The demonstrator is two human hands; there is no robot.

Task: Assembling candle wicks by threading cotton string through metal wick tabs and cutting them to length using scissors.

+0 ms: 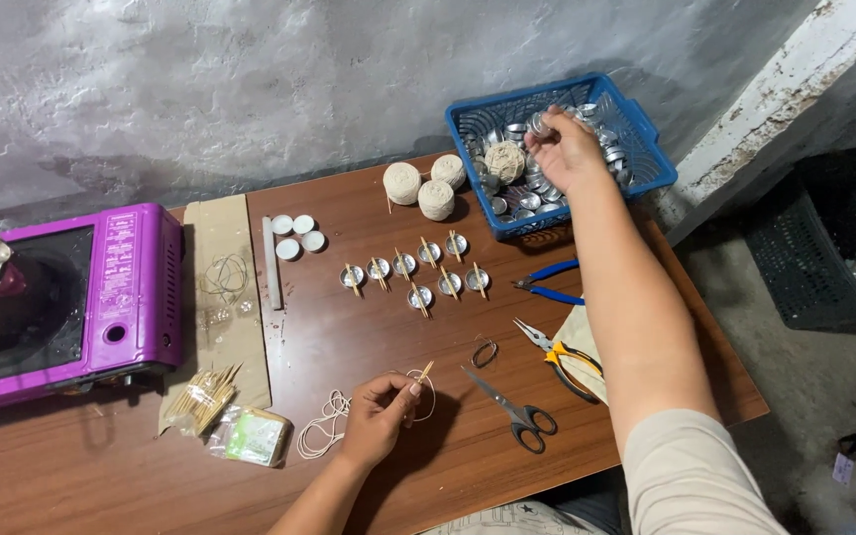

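My left hand (380,414) rests low on the brown table (369,327) and pinches a thin wooden stick (422,374) with a loop of white string on it. My right hand (565,149) reaches into the blue basket (646,149) at the far right, fingers closed on a small metal cup (541,126). The basket holds several such cups and a ball of twine (504,160). Several metal cups with sticks laid across them (416,272) stand in two rows mid-table.
Three twine balls (423,185) lie near the basket. Scissors (512,408), yellow-handled pliers (567,359) and blue-handled pliers (550,281) lie on the right. A purple stove (101,287), white wax discs (296,236), a stick bundle (202,394) and loose string (324,421) lie to the left.
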